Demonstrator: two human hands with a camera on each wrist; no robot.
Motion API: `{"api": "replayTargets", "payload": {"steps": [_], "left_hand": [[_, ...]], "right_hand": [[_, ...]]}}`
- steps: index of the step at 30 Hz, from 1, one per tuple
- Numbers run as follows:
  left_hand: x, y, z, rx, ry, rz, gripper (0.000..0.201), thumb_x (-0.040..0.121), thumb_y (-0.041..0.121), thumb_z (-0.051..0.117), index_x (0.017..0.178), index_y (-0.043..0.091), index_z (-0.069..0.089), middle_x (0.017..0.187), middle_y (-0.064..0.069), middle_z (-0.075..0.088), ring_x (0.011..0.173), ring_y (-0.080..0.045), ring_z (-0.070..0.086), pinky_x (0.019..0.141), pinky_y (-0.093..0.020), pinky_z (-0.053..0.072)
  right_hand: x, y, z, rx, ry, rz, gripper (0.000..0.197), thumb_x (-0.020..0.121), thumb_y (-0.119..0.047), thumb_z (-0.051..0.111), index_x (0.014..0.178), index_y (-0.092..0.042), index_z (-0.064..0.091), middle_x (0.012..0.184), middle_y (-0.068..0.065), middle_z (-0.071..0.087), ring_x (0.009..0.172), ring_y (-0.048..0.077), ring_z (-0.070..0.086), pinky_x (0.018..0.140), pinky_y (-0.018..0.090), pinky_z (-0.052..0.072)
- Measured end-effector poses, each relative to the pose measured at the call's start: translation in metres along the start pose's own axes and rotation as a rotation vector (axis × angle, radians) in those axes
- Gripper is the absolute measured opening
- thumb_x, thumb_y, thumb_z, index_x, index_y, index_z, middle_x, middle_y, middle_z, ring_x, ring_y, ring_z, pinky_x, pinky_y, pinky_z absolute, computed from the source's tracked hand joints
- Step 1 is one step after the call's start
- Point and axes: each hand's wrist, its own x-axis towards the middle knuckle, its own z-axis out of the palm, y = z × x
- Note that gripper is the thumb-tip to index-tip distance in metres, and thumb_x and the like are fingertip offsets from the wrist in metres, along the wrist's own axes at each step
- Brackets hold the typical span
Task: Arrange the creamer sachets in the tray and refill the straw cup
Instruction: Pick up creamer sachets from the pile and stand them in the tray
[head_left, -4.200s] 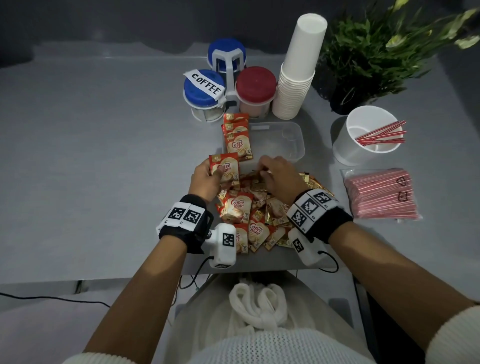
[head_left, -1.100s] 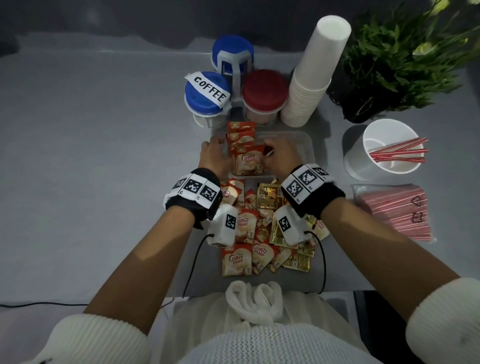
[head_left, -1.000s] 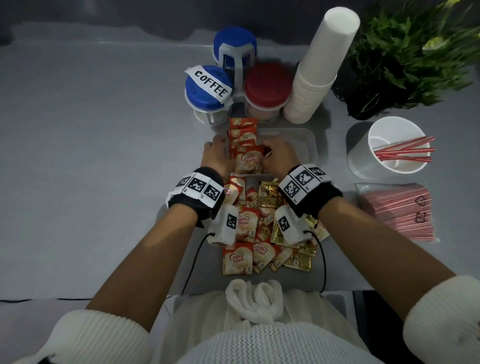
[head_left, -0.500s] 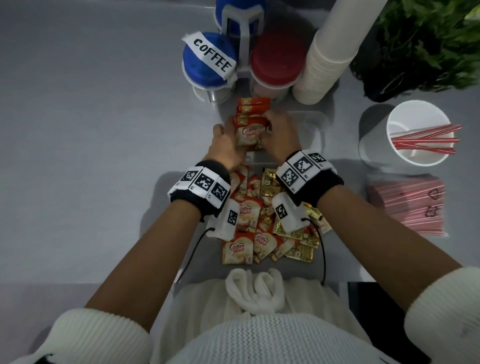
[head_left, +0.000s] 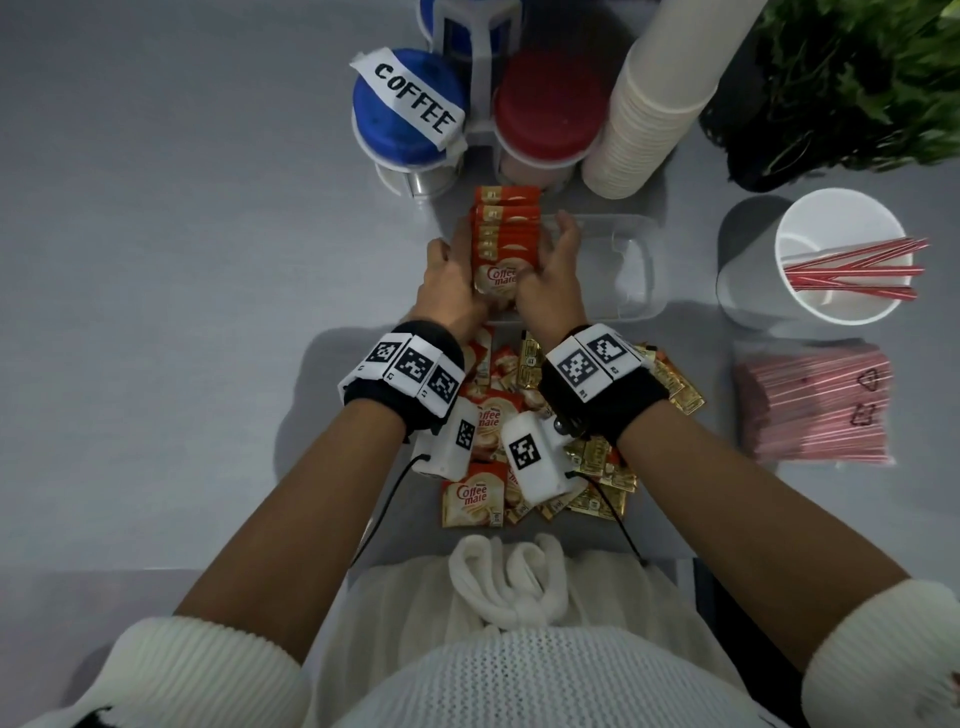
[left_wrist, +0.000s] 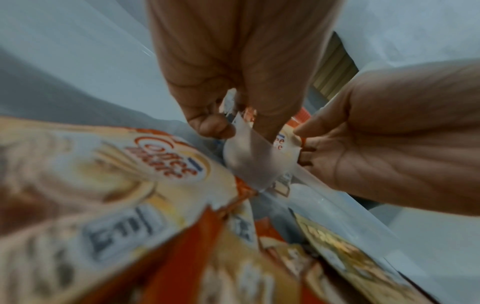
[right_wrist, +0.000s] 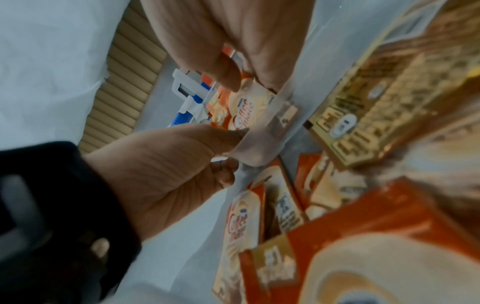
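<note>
Grey tabletop (head_left: 156, 260): both hands, left hand (head_left: 451, 280) and right hand (head_left: 553, 280), have moved up from the loose pile and now squeeze the Coffee-mate sachet row (head_left: 503, 244) upright inside the clear tray (head_left: 631, 270); straws remain.

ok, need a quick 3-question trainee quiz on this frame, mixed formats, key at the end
1. True or false: both hands flank the row of creamer sachets standing at the left end of the clear tray.
2. Multiple choice: the white straw cup holds A) no straws, B) a few red straws, C) a full bundle.
3. Fill in: the loose sachet pile lies on the table between the tray and the ____.

Key: 1 true; 2 B; 3 person.
</note>
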Motion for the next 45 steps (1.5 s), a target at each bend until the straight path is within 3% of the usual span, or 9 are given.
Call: {"api": "replayTargets", "payload": {"steps": [3, 9, 16, 25, 30, 34, 38, 42, 45], "left_hand": [[-0.001, -0.001, 0.001, -0.027, 0.022, 0.014, 0.082, 0.080, 0.020, 0.068, 0.146, 0.016, 0.020, 0.128, -0.017, 0.040, 0.115, -0.034, 0.048, 0.096, -0.035, 0.040], [0.002, -0.003, 0.003, -0.014, 0.013, 0.039, 0.081, 0.082, 0.021, 0.067, 0.146, 0.012, 0.018, 0.130, -0.019, 0.039, 0.115, -0.033, 0.049, 0.095, -0.033, 0.040], [0.006, -0.007, 0.007, 0.010, 0.014, 0.007, 0.077, 0.079, 0.015, 0.070, 0.142, 0.010, 0.026, 0.133, -0.014, 0.036, 0.120, -0.026, 0.046, 0.095, -0.024, 0.037], [0.009, -0.010, 0.007, 0.038, 0.002, 0.025, 0.072, 0.079, 0.020, 0.068, 0.139, 0.008, 0.031, 0.132, -0.015, 0.042, 0.118, -0.023, 0.043, 0.090, -0.017, 0.034], [0.005, -0.008, 0.004, 0.033, 0.016, 0.024, 0.065, 0.080, 0.021, 0.069, 0.135, 0.011, 0.036, 0.129, -0.014, 0.042, 0.118, -0.025, 0.045, 0.085, -0.015, 0.033], [-0.003, -0.006, -0.003, 0.070, 0.038, 0.040, 0.066, 0.081, 0.019, 0.067, 0.138, 0.009, 0.034, 0.132, -0.016, 0.042, 0.119, -0.028, 0.045, 0.092, -0.022, 0.035], [-0.017, -0.005, -0.014, 0.008, 0.122, 0.002, 0.062, 0.084, 0.017, 0.065, 0.138, 0.008, 0.035, 0.131, -0.016, 0.043, 0.117, -0.026, 0.049, 0.092, -0.029, 0.041], [-0.032, -0.015, -0.022, 0.011, 0.104, 0.007, 0.041, 0.086, 0.017, 0.062, 0.124, 0.007, 0.047, 0.114, -0.012, 0.056, 0.096, -0.017, 0.051, 0.076, -0.024, 0.037], [-0.046, -0.025, -0.022, 0.029, 0.060, 0.015, 0.025, 0.088, 0.012, 0.057, 0.112, 0.005, 0.055, 0.106, -0.016, 0.063, 0.099, -0.026, 0.058, 0.076, -0.022, 0.040]], "right_hand": [[0.001, -0.001, -0.001, -0.028, -0.015, 0.015, 0.066, 0.087, 0.009, 0.036, 0.145, -0.013, 0.013, 0.137, 0.009, 0.047, 0.110, 0.015, 0.050, 0.104, 0.040, 0.041], [-0.003, -0.004, -0.004, -0.236, -0.072, -0.024, 0.061, 0.090, 0.002, 0.039, 0.145, -0.018, 0.020, 0.127, 0.008, 0.054, 0.111, 0.021, 0.054, 0.083, 0.018, 0.036], [0.006, 0.003, -0.007, -0.197, 0.127, -0.053, 0.047, 0.090, 0.002, 0.046, 0.135, -0.009, 0.037, 0.135, 0.007, 0.054, 0.122, 0.019, 0.052, 0.082, 0.005, 0.033], [0.001, 0.001, -0.008, -0.386, 0.001, -0.131, 0.051, 0.087, -0.005, 0.050, 0.136, -0.010, 0.035, 0.122, 0.013, 0.060, 0.109, 0.025, 0.059, 0.079, 0.016, 0.039], [0.006, 0.004, -0.016, -0.440, 0.029, -0.137, 0.045, 0.091, 0.000, 0.041, 0.134, -0.009, 0.036, 0.127, 0.010, 0.057, 0.113, 0.024, 0.056, 0.070, 0.005, 0.031], [0.000, 0.003, -0.025, -0.394, 0.033, -0.171, 0.052, 0.089, 0.001, 0.045, 0.138, -0.007, 0.031, 0.137, 0.011, 0.049, 0.123, 0.025, 0.050, 0.096, 0.022, 0.037], [-0.016, 0.002, -0.032, -0.454, 0.051, -0.303, 0.037, 0.086, -0.001, 0.053, 0.122, -0.005, 0.049, 0.121, 0.011, 0.060, 0.111, 0.024, 0.056, 0.096, 0.035, 0.045], [-0.035, 0.010, -0.031, -0.649, -0.156, -0.360, 0.022, 0.084, -0.009, 0.060, 0.106, -0.008, 0.060, 0.099, 0.008, 0.066, 0.092, 0.021, 0.062, 0.082, 0.030, 0.050], [-0.049, 0.022, -0.028, -0.901, -0.387, -0.337, 0.031, 0.077, -0.026, 0.071, 0.101, -0.010, 0.059, 0.102, 0.006, 0.063, 0.097, 0.023, 0.059, 0.078, 0.032, 0.047]]}}
